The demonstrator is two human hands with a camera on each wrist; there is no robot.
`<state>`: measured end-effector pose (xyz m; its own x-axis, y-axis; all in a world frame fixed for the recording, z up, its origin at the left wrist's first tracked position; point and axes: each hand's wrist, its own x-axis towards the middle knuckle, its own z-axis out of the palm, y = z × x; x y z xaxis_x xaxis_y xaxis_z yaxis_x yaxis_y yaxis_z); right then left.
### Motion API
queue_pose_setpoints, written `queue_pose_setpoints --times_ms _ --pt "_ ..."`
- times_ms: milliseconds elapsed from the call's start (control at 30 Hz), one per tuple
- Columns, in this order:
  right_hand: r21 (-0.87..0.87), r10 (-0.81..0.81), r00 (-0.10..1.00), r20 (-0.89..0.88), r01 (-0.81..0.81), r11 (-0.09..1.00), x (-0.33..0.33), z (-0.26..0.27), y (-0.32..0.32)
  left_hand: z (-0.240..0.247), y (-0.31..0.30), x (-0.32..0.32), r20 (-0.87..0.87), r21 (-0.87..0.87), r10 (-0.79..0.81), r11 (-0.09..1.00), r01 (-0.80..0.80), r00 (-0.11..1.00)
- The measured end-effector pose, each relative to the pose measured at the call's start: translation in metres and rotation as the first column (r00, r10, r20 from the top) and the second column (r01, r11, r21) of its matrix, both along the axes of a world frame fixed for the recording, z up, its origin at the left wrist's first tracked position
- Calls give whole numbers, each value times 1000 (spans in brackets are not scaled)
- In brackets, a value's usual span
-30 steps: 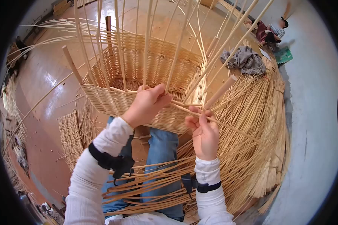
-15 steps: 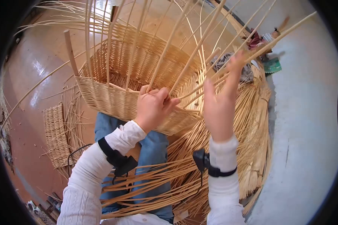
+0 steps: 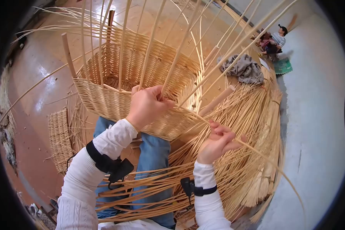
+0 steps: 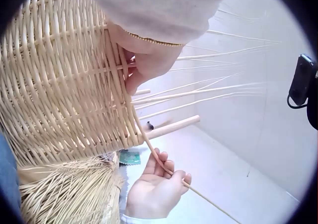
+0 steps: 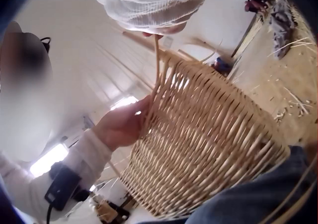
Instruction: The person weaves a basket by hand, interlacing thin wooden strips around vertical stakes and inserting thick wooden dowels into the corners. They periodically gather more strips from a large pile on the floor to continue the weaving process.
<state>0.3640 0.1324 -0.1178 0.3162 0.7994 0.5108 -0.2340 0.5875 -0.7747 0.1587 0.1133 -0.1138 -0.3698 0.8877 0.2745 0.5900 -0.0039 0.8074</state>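
A wicker basket point(image 3: 103, 99) with tall upright rods point(image 3: 152, 42) tilts over the person's knees. Wooden pegs point(image 3: 218, 100) stick up at its corners. The left hand point(image 3: 147, 105) grips the near rim, thumb and fingers curled over it beside an upright; in the left wrist view its fingertips press close to the rim. To the right and lower, the right hand point(image 3: 218, 143) pinches a long rod point(image 4: 147, 140) that runs along the rim and out past the corner. Beyond its fingers the rod's free end bends downward. A sleeve hides most of this hand in the right wrist view.
A large bundle of straw-coloured rods point(image 3: 253, 153) lies at the right by the pale wall point(image 3: 314, 134), with a grey cloth point(image 3: 243, 69) on top. Loose rods point(image 3: 142, 193) cross the lap. A woven panel point(image 3: 59, 140) lies on the left floor. Another person point(image 3: 278, 40) sits far right.
The right hand was at the basket's corner, then rose blurred and spread among the right-hand uprights, and is now lower, holding a rod outward. The left hand has stayed on the rim.
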Motion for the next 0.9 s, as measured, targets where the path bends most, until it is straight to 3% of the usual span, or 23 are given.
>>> queue_pose_setpoints --times_ms 67,133,167,233,267,300,333,367,433,467,533,567,633,667,700,767,833,900 --pt "-26 3 999 -47 -4 1000 2 -6 -2 -13 -2 7 -12 -9 -22 1000 22 1000" --pt "-43 36 994 -101 -41 998 4 0 0 -19 7 16 310 244 -85 970 7 947" --pt "-44 20 994 -109 -25 999 5 2 0 -21 8 21 302 243 -100 970 25 948" --pt "-129 20 987 -157 -41 991 4 8 -3 -1 6 35 180 77 124 987 -139 976" --pt "-173 -11 985 -170 -19 985 3 12 -18 -1 5 41 181 75 117 988 -133 976" --pt "-172 -18 985 -170 -11 985 0 8 -39 -1 4 45 67 153 193 968 -201 979" --pt "19 19 998 66 -20 1000 -5 1 -62 -3 4 46 -42 241 277 935 -259 960" --pt "192 9 953 302 -70 979 -7 -2 -74 -8 4 46 16 244 272 932 -268 962" --pt "207 -5 968 249 -48 977 -1 3 -67 -6 0 40 128 173 186 963 -207 974" --pt "111 39 976 213 -64 992 3 14 -60 0 0 37 120 176 174 965 -194 977" --pt "13 92 977 192 -97 995 5 22 -58 32 -1 30 -113 52 139 990 -134 984" --pt "15 82 979 188 -86 996 7 23 -60 58 4 29 -117 54 130 991 -124 985" --pt "-13 142 975 171 -142 990 8 26 -60 113 18 29 -113 224 276 943 -246 955" --pt "-118 166 985 45 -159 980 11 31 -57 121 19 26 -126 230 272 944 -239 954" --pt "-112 160 987 26 -156 981 18 33 -45 130 19 23 -69 281 232 938 -204 970" --pt "-262 272 926 -261 -339 903 35 29 -19 136 13 13 -40 341 170 928 -147 985" --pt "-231 301 911 -281 -369 900 36 31 -15 120 -7 6 -256 738 467 660 -140 846" --pt "-196 339 902 -267 -395 897 37 24 -14 102 -21 18 -146 569 60 821 34 987"
